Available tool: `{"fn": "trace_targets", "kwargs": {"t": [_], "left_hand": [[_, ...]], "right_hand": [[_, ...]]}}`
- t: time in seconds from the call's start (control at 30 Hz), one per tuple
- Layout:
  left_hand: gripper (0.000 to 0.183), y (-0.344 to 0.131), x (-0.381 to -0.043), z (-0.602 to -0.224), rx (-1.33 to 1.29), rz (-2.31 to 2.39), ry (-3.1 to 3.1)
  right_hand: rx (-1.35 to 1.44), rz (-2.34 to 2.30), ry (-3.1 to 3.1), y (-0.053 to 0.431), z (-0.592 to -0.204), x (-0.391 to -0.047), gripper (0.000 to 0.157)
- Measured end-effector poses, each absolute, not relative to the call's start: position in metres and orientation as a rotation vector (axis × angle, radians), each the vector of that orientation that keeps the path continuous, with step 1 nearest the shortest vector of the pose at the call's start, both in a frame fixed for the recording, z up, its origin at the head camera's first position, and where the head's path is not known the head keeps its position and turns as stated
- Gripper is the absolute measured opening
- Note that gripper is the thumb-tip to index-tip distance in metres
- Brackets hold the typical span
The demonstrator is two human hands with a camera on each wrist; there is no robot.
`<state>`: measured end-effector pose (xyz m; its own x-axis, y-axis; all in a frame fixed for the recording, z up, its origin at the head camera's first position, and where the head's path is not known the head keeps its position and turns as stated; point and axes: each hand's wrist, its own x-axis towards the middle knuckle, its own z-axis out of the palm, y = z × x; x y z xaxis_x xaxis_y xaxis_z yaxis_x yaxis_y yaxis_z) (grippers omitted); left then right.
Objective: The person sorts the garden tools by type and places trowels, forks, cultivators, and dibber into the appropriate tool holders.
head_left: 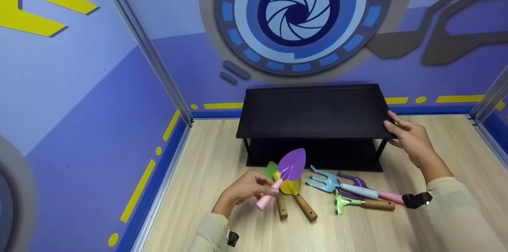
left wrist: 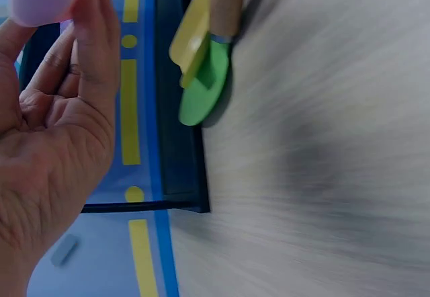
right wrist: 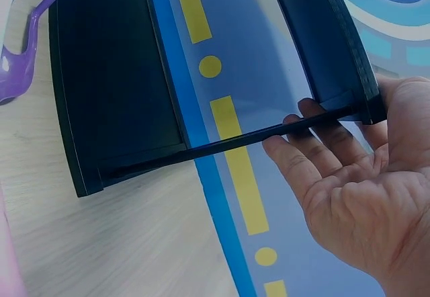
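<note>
My left hand (head_left: 248, 186) pinches the pink handle of a trowel with a purple blade (head_left: 294, 164), held up above the other tools with its blade pointing toward the rack. A black two-tier rack (head_left: 313, 113) stands in front of the back wall. My right hand (head_left: 414, 141) grips its top shelf at the right end, thumb above; the right wrist view shows the fingers (right wrist: 316, 156) around the shelf corner and side post. Under the raised trowel lie a green trowel (left wrist: 205, 95) and a yellow trowel (head_left: 289, 187), both wooden-handled and partly overlapping.
Right of the trowels lie a light blue hand fork (head_left: 327, 181), a purple fork with pink handle (head_left: 359, 182) beneath it, and a small green tool with wooden handle (head_left: 345, 201). Printed walls with a metal corner post (head_left: 158, 61) border the wooden tabletop (head_left: 198, 156).
</note>
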<state>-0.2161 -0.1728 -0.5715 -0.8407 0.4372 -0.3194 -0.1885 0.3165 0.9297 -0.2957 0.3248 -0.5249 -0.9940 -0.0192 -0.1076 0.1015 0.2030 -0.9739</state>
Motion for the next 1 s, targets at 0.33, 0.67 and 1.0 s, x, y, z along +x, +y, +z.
{"fn": "trace_targets", "kwargs": {"t": [0.33,0.67,1.0], "left_hand": [[0.027,-0.166,-0.221,-0.551,0.339,1.668,2.055],[0.027,-0.171,-0.233,-0.533,0.392,1.725,2.134],[0.029,-0.173,-0.249,-0.521,0.333,1.857,2.114]], "right_hand": [[0.113,-1.933,2.356,0.324,-0.525,-0.296,0.076],[0.143,-1.972,2.289,0.321,-0.520,-0.300,0.076],[0.185,-1.936,2.329,0.319,-0.522,-0.298,0.074]]}}
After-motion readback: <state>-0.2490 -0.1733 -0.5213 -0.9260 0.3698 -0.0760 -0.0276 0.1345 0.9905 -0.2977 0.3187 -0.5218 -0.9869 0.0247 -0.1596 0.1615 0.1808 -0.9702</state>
